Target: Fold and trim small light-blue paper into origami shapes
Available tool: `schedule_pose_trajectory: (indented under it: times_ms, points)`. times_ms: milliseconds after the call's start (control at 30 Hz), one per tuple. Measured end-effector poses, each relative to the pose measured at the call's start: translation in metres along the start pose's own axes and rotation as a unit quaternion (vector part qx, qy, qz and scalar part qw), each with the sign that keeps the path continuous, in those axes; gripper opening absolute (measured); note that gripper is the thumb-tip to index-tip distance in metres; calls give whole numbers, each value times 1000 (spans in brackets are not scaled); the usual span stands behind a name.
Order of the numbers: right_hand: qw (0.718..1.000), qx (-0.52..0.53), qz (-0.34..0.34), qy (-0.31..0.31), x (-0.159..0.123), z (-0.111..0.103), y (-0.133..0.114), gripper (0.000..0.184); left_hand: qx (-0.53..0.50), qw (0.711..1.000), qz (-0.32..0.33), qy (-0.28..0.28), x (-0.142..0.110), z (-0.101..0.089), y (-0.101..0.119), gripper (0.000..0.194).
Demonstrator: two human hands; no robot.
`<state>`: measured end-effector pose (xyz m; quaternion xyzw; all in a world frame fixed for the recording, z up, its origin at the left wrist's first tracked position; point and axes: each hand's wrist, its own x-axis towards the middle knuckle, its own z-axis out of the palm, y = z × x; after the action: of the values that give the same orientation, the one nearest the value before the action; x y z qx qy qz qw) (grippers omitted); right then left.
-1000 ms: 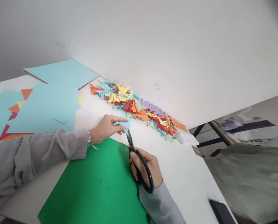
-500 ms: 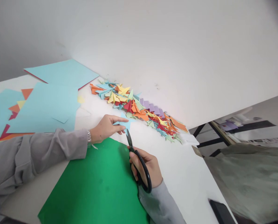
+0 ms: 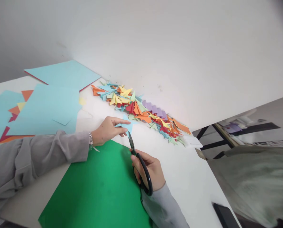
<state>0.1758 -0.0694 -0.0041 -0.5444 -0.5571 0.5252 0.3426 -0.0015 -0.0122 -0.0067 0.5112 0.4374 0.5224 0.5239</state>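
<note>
Finding: scissors (image 3: pixel 144 164) at the edge of small blue paper (image 3: pixel 130 127)

Left hand (image 3: pixel 109 130): grasping the small blue paper, index finger extended across it and thumb near its lower edge. 1 bracelet (image 3: pixel 90 141) sits at the wrist.

Right hand (image 3: pixel 152 171): closed around the black handles of the scissors. The blades point up and away, their tips at the paper beside the left thumb; whether they are cutting into it cannot be determined.

The small blue paper is located over the white table (image 3: pixel 184 174), just in front of a long pile of multicoloured folded paper planes (image 3: pixel 134 106). A row of purple folded pieces (image 3: pixel 155 110) lies behind the pile. 1 green sheet (image 3: pixel 96 190) lies below the hands. Light-blue sheets (image 3: pixel 48 107) overlap at left, with orange, yellow and red scraps (image 3: pixel 14 110) among them. 1 dark flat object (image 3: pixel 224 215) rests near the right edge.
</note>
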Motion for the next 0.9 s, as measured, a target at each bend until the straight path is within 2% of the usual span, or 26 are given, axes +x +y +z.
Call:
schedule_pose_trajectory:
  times_ms: [900]
  points:
    - [1000,-7,-6,13,0,1,2,42,-23,1000,-10,0,-1,1,1,35]
